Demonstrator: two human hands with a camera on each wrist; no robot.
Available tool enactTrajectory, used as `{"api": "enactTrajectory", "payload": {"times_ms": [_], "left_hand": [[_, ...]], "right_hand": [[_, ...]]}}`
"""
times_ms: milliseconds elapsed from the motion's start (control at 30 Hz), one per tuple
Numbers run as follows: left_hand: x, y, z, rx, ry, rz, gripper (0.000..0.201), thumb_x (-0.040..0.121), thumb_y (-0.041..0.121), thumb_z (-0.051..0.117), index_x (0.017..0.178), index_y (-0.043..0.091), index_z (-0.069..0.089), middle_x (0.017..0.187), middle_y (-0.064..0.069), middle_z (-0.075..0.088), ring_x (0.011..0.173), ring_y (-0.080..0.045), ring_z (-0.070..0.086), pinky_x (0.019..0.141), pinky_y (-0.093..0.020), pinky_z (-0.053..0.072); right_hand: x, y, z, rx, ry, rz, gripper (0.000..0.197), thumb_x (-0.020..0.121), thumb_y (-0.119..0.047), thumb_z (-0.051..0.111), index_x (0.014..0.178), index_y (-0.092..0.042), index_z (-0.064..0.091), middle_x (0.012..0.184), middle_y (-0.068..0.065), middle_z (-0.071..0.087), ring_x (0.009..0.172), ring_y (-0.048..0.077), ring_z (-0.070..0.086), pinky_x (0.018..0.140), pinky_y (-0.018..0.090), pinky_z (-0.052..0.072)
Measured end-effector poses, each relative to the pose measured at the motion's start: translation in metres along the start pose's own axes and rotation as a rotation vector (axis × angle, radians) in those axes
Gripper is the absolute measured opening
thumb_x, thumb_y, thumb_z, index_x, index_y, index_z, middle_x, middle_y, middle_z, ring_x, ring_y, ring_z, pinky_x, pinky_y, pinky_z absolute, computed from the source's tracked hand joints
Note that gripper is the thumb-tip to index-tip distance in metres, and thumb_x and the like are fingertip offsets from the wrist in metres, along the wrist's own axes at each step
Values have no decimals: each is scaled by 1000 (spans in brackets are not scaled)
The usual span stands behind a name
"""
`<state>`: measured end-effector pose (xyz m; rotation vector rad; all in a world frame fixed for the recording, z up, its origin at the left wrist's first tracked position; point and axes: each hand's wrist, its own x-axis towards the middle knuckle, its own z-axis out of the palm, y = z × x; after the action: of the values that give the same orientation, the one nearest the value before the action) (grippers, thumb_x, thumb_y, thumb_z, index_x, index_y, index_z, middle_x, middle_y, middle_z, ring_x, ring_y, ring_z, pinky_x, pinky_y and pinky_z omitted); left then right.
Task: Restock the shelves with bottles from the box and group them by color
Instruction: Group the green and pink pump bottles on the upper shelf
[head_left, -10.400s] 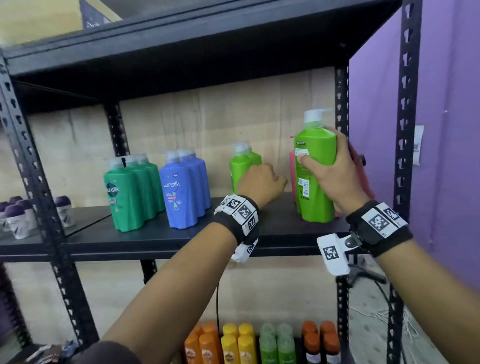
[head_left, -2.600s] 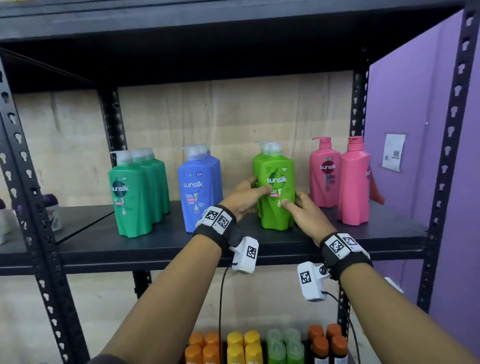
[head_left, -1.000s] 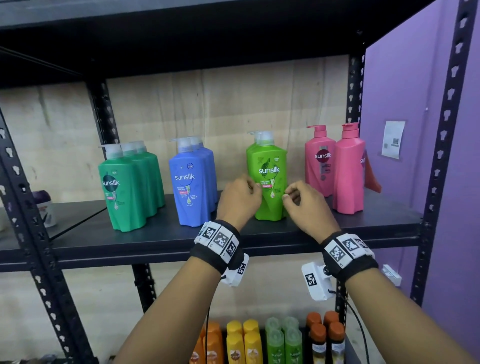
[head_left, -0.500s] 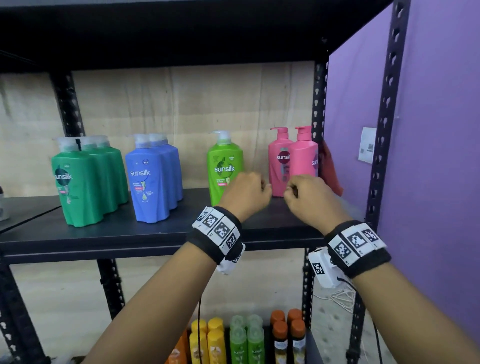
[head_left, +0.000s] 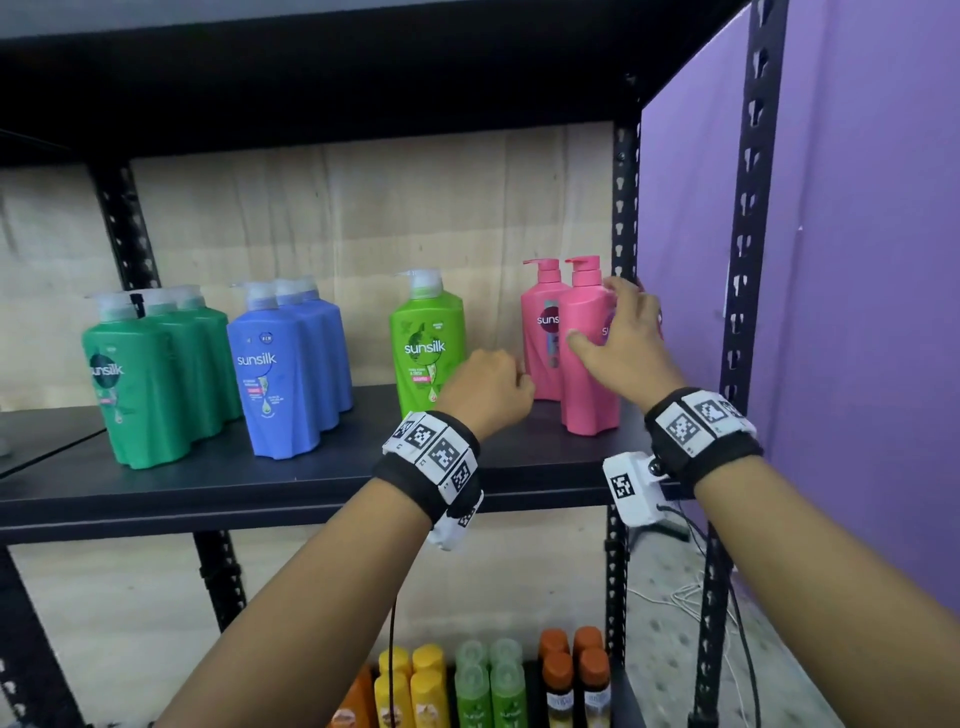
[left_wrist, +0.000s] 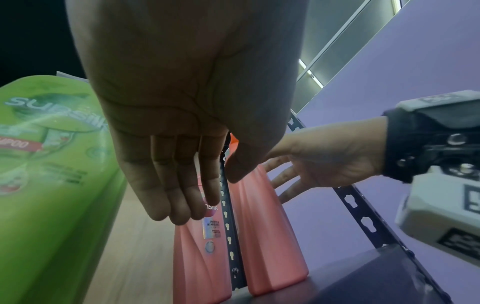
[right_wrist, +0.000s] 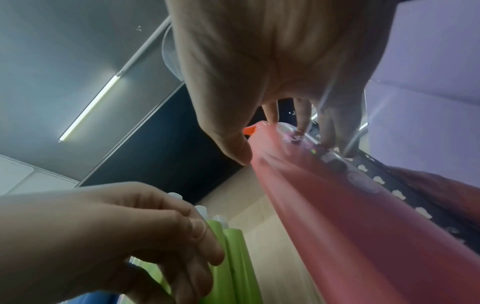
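On the black shelf (head_left: 311, 478) the pump bottles stand in colour groups: dark green (head_left: 140, 384), blue (head_left: 280, 374), light green (head_left: 426, 343) and two pink. My right hand (head_left: 605, 332) grips the front pink bottle (head_left: 587, 395) near its shoulder, thumb on the left face and fingers round the right side (right_wrist: 272, 133). The bottle stands on the shelf. The rear pink bottle (head_left: 540, 332) is just behind it to the left. My left hand (head_left: 511, 382) hovers loosely curled between the light green bottle and the pink pair, holding nothing (left_wrist: 182, 185).
The rack's front right post (head_left: 737, 312) and a purple wall (head_left: 857, 260) close off the right side. A dark red thing (right_wrist: 441, 195) lies behind the pink bottles. The shelf above (head_left: 311, 78) limits headroom. Small orange, yellow and green bottles (head_left: 467, 686) fill the shelf below.
My right hand has reached up and forward from in front of the shelf and taken hold of the front pink bottle. The left hand has stayed curled near the shelf edge.
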<state>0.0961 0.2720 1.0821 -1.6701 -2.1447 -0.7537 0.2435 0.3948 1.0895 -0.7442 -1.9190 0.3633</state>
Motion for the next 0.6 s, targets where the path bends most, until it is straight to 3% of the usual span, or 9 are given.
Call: {"api": "enactTrajectory", "payload": {"times_ms": [133,300,400,500,600], "left_hand": [[0,-1,1,25,6,5,30,96,27,52,98,7,74,96,-19,73,95,-38,67,78,-38,51],[3,5,0,46,3,-12,32,97,30,52,102,7,73,103,-19,71,98,-39,67,84,-42,56],[12,16,-7,42,42,7,33,97,34,52,98,7,72,101,-17,72,97,-36,67,81,-39,54],[26,31,-15,35,43,30,31,98,34,52,86,9,65,96,-15,70,93,-34,65,72,-33,46],[42,42,-19,64,33,33,32,96,33,51,84,8,67,93,-15,67,88,-34,63,71,-33,46]], "right_hand": [[13,3,10,14,-52,66,93,85,-48,74,156,-28,17,146,17,32,124,35,51,97,32,34],[21,16,8,68,-96,61,101,79,-42,80,155,-30,15,140,18,43,112,29,54,98,37,46],[21,23,1,62,-62,60,104,74,-44,79,154,-31,15,139,17,43,105,22,44,92,33,39],[12,29,-9,98,-11,95,108,59,-60,68,151,-41,16,133,17,42,101,26,45,90,37,40],[3,36,-17,126,60,96,102,59,-60,64,148,-46,17,137,19,39,98,26,46,85,38,40]]}}
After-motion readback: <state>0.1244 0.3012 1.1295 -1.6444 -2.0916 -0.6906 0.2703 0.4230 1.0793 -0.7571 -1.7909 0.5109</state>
